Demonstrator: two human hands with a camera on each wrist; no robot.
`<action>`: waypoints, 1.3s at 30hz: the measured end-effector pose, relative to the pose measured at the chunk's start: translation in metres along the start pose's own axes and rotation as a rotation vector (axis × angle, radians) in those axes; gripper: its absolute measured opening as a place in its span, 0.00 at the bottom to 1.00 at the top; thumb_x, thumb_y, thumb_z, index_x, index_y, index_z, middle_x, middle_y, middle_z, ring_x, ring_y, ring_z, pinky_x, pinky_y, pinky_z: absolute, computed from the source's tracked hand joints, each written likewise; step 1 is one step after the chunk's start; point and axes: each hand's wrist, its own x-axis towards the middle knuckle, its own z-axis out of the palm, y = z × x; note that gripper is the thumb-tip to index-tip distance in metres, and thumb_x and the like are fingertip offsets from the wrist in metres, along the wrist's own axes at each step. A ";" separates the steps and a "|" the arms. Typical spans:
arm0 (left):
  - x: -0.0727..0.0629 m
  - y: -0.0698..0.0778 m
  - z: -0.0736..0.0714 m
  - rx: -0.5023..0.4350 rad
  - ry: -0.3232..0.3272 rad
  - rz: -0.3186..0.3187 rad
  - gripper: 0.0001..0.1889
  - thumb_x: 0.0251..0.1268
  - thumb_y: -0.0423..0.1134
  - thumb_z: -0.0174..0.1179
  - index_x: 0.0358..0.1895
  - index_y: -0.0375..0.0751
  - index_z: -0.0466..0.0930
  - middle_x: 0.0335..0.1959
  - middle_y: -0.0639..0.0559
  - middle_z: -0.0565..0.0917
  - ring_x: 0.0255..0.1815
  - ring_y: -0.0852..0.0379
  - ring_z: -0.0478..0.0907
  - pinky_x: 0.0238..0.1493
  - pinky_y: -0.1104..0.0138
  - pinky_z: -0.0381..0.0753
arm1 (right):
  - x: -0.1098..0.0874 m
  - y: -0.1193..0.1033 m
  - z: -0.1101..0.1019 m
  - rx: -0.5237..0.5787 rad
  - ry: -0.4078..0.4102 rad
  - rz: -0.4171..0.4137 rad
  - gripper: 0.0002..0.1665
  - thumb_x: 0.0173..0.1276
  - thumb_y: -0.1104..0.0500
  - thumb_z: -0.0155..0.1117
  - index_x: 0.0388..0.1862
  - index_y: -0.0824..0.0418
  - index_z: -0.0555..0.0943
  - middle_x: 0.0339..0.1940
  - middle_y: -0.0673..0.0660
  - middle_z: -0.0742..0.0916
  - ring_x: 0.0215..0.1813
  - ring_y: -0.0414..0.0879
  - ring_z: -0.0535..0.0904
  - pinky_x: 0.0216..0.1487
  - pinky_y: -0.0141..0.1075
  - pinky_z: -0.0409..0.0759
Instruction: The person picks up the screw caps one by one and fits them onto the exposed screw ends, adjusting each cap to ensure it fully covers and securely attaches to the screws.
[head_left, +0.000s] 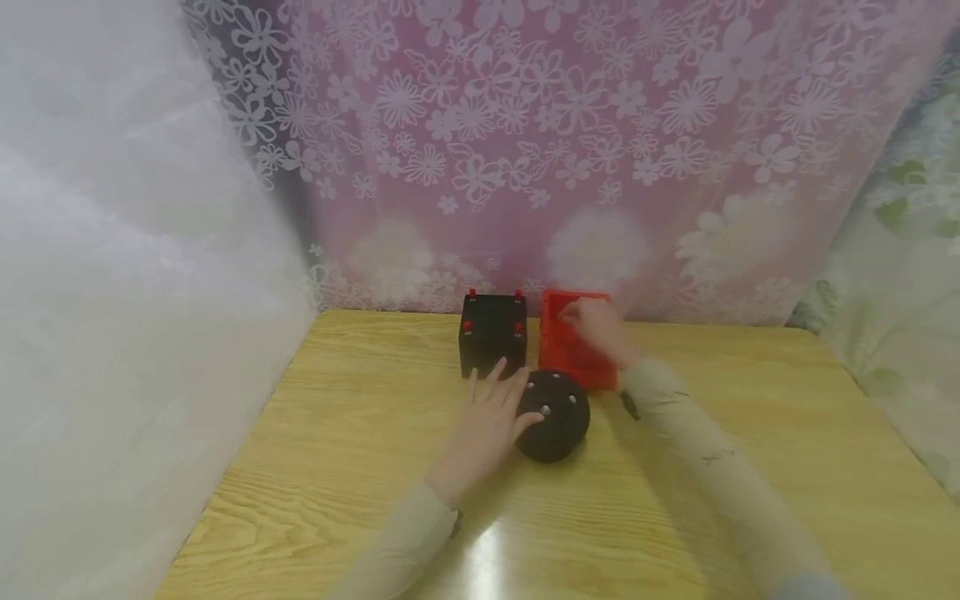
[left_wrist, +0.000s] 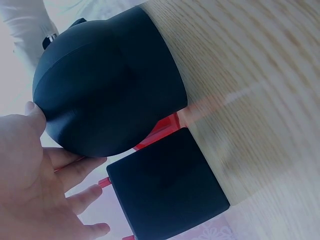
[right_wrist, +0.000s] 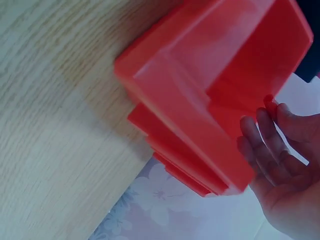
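Note:
My right hand is over the open red plastic bin, pinching a small red peg between thumb and fingertip. A black dome-shaped block with several metal-ringed holes in its top stands in front of the bin. Against its left side rests my left hand, fingers spread and fairly straight, thumb on the dome. The left fingertips reach toward a black box behind, which has red pegs standing at its top corners. In the left wrist view, the fingers extend past the dome beside the box.
Everything stands on a wooden table, the box and bin near its back edge. A pink flowered curtain hangs just behind them. Pale sheeting borders the left side, and a leaf-patterned cloth the right.

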 end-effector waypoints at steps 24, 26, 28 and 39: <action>0.000 -0.001 0.000 -0.026 -0.031 -0.020 0.37 0.75 0.63 0.49 0.78 0.43 0.63 0.73 0.50 0.73 0.81 0.46 0.54 0.78 0.42 0.53 | -0.026 -0.014 -0.020 0.333 0.017 0.074 0.19 0.76 0.52 0.63 0.54 0.64 0.87 0.46 0.64 0.90 0.45 0.57 0.87 0.48 0.50 0.85; 0.000 0.000 0.000 -0.029 -0.034 -0.020 0.37 0.75 0.63 0.49 0.78 0.43 0.63 0.73 0.50 0.73 0.81 0.46 0.54 0.78 0.42 0.52 | -0.030 -0.018 -0.022 0.353 0.019 0.072 0.19 0.76 0.52 0.63 0.55 0.64 0.87 0.47 0.64 0.90 0.46 0.57 0.87 0.49 0.50 0.85; 0.000 0.000 -0.001 -0.028 -0.035 -0.021 0.37 0.75 0.63 0.49 0.78 0.43 0.63 0.73 0.50 0.73 0.81 0.46 0.54 0.78 0.42 0.53 | -0.033 -0.021 -0.024 0.377 0.019 0.070 0.19 0.76 0.52 0.63 0.56 0.63 0.86 0.48 0.64 0.90 0.46 0.57 0.87 0.50 0.51 0.85; 0.000 0.002 -0.003 -0.025 -0.028 -0.018 0.37 0.75 0.62 0.50 0.77 0.42 0.63 0.73 0.50 0.74 0.81 0.46 0.55 0.78 0.41 0.53 | -0.049 -0.031 -0.032 0.565 0.019 0.110 0.20 0.77 0.53 0.62 0.59 0.65 0.84 0.54 0.67 0.88 0.50 0.61 0.87 0.56 0.55 0.83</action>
